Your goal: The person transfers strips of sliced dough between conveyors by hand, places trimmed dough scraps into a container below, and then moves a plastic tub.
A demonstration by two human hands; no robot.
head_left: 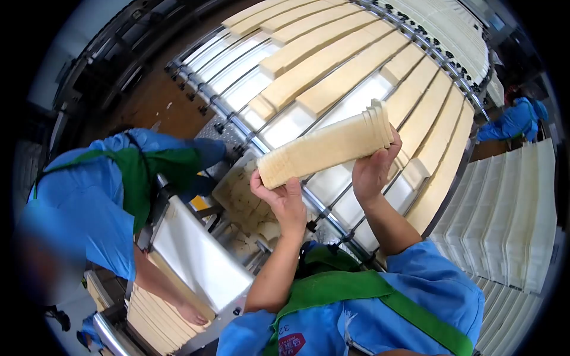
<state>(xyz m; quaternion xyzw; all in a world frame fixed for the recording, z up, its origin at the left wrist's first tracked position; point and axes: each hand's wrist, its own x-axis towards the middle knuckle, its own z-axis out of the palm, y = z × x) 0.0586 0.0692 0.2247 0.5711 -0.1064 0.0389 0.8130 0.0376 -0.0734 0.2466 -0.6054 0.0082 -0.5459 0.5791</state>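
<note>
A stack of thin pale-yellow strips (329, 141) is raised in front of me, over the near part of the rack. Its long side slants up to the right, and the layers fan apart a little at the right end. My left hand (284, 204) grips the lower left end, thumb on the near face. At the other end, my right hand (373, 169) is closed around the lower right corner. Behind it, long pale-yellow slabs (332, 59) lie in rows on white channels (240, 89) separated by dark rods.
To my left a co-worker in blue with a green apron (157, 178) bends over a white tray (196, 249), a hand (193, 314) on stacked strips. A bin of scraps (237, 202) stands between us. White stacked panels (499, 219) stand right; another person (516, 121) is beyond.
</note>
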